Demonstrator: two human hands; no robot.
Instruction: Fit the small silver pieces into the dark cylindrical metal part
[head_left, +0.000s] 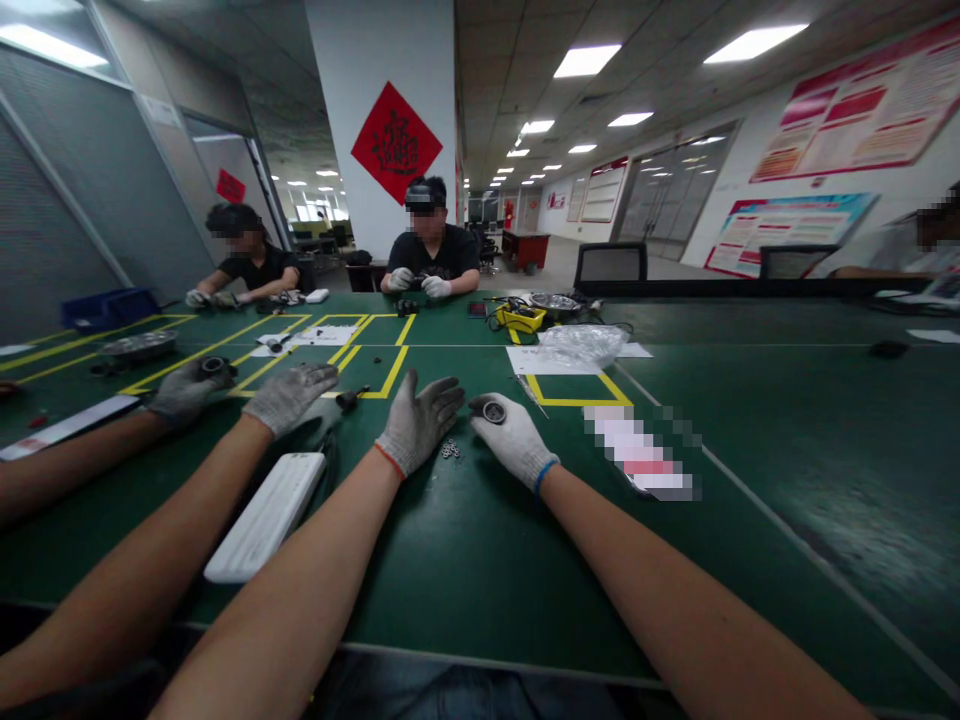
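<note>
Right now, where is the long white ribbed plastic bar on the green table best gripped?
Probably across the middle of the long white ribbed plastic bar, from above: it lies flat on the green table, its narrow width suits a pinch, and both long sides look mostly free.

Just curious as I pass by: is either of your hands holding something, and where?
The right hand holds a small round metal part at its rim, between fingertips. The left hand holds nothing.

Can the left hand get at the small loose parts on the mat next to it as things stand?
Probably yes. The left hand lies open, palm down on the green mat, with the small loose parts just off its thumb side. Nothing lies between them, and the right hand sits apart.
</note>
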